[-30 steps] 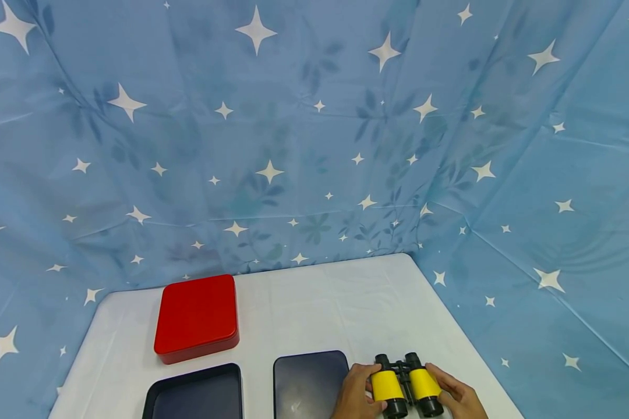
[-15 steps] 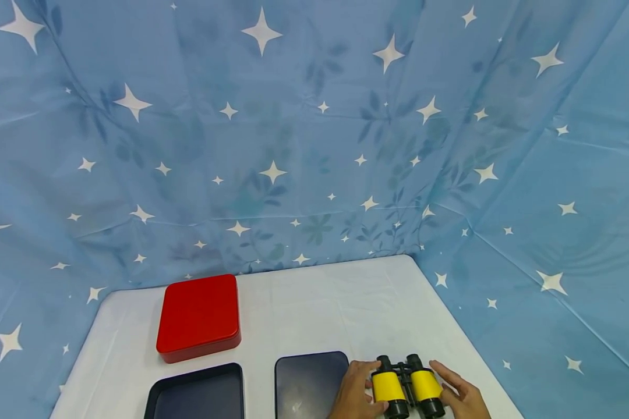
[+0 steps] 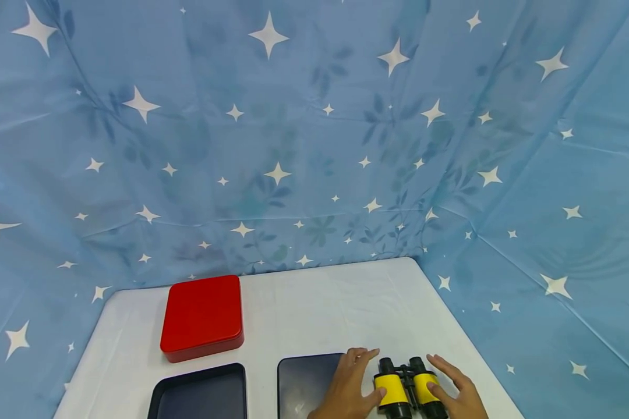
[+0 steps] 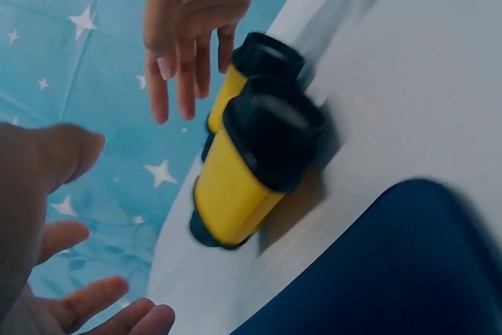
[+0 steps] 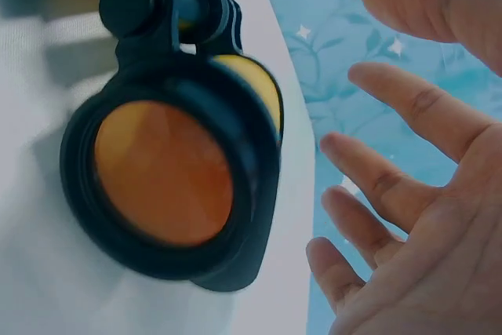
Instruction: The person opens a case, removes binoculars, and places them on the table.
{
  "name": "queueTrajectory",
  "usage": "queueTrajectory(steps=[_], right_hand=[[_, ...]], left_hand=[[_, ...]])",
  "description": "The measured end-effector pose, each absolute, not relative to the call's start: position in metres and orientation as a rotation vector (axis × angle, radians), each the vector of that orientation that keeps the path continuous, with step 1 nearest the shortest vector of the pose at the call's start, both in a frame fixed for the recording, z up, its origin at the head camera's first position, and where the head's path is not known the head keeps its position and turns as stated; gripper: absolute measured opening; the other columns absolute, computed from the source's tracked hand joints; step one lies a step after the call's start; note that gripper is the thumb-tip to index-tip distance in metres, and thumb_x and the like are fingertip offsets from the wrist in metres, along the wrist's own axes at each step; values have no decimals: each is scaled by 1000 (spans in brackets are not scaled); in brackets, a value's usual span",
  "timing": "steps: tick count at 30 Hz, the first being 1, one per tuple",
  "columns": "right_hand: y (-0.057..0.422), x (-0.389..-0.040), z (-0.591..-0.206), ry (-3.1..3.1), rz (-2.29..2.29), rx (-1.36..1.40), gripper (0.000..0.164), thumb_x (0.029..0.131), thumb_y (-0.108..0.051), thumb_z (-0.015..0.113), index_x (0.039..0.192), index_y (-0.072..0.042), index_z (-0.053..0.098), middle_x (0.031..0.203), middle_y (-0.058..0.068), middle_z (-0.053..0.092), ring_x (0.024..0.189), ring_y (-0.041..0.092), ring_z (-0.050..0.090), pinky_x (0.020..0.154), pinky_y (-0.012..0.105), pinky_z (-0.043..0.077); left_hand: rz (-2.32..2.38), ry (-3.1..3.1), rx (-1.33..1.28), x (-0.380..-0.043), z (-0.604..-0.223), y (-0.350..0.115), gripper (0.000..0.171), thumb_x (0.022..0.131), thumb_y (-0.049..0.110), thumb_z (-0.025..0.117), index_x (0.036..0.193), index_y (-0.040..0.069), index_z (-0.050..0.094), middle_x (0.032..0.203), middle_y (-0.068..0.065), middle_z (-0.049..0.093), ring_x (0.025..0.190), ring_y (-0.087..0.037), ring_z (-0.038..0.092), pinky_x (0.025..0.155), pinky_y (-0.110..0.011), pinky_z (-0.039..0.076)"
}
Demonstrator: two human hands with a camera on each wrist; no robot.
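Observation:
Black-and-yellow binoculars (image 3: 393,389) lie on the white table near its right front, their large lenses toward me. To their left is my left hand (image 3: 348,387), fingers spread and apart from the yellow barrel (image 4: 239,186) in the left wrist view. On the other side my right hand (image 3: 458,389) is held with loosely extended fingers; in the right wrist view there is a gap between that hand (image 5: 423,162) and the orange-tinted lens (image 5: 165,174). Neither hand holds anything.
A dark flat rectangular tray or lid (image 3: 304,384) lies under and beside the left hand. Left of it sits a black shallow tray (image 3: 201,396), with a red box (image 3: 203,317) behind. A blue starry curtain (image 3: 293,134) hangs beyond the white table (image 3: 335,302).
Both hands have let go of the binoculars: the right fingers came off first, then the left hand drew away leftward and spread. The binoculars stay where they lay; the view shifted slightly.

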State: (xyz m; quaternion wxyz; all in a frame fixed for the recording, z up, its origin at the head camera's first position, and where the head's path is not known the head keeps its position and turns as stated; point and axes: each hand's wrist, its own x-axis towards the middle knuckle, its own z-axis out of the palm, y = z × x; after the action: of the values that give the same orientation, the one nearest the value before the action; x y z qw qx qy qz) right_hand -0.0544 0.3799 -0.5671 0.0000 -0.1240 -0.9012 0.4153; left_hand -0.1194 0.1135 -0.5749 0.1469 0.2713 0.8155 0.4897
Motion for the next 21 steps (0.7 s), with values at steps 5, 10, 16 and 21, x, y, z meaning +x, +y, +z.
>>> queueTrajectory(steps=[5,10,16,21], right_hand=[[369,-59,-560,-2861,1262,-373,63,94,-35,68,146,-6,48,157,30,29,139,56,21,95,87,15],[356,-62,-554,-2937,1168,-399,68,92,-42,69,149,-13,46,160,25,24,140,54,16,98,85,17],[340,-68,-551,-2976,1013,-312,70,89,-41,72,148,-14,47,159,24,26,140,53,17,100,81,22],[325,-71,-548,-2943,898,-224,74,86,-46,74,148,-14,48,158,25,28,140,53,18,99,84,21]], left_hand=[[1277,2435,884,-118,-565,104,60,97,58,53,151,41,33,149,-1,38,128,-24,42,94,-53,51],[1201,2510,1010,-119,-561,93,64,99,65,37,155,36,28,154,-7,34,135,-30,38,98,-57,47],[1121,2574,1005,-122,-557,78,64,99,65,34,156,37,25,160,-7,28,139,-31,34,104,-62,42],[1023,2695,976,-124,-551,64,64,99,66,32,157,38,24,163,-3,26,143,-28,31,108,-63,38]])
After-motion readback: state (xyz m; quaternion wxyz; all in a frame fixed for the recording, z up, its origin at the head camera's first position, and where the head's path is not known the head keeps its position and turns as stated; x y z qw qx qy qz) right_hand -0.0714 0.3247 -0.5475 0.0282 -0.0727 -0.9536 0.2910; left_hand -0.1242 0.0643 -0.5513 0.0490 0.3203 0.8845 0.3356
